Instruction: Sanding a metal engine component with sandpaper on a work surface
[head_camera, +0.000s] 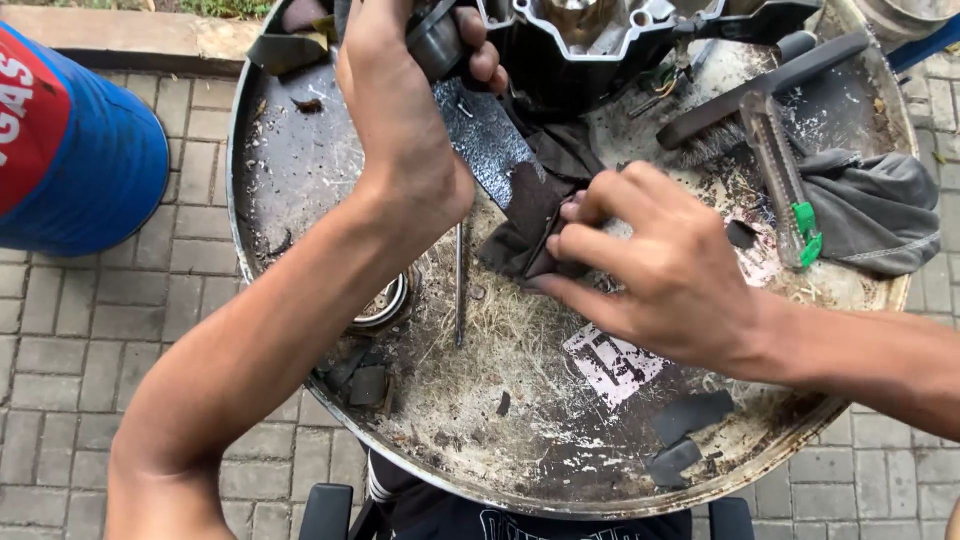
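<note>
2 hands (640, 265) at dark sandpaper strip (505, 165) over round metal tray (300, 180)

A round, rimmed metal tabletop (262, 215), scratched, grimy and strewn with dry debris, stood over a paved brick floor (60, 330). On it lay a thin metal rod (459, 285), a metal ring (385, 303) near the left edge, a wire brush (735, 105), a hacksaw frame (785, 185) with a green tip, a grey rag (880, 205), a dark engine casing (600, 40) at the far edge, a dark cloth (530, 215), scraps of black gasket material (685, 435) and a torn printed label (612, 365).
</note>
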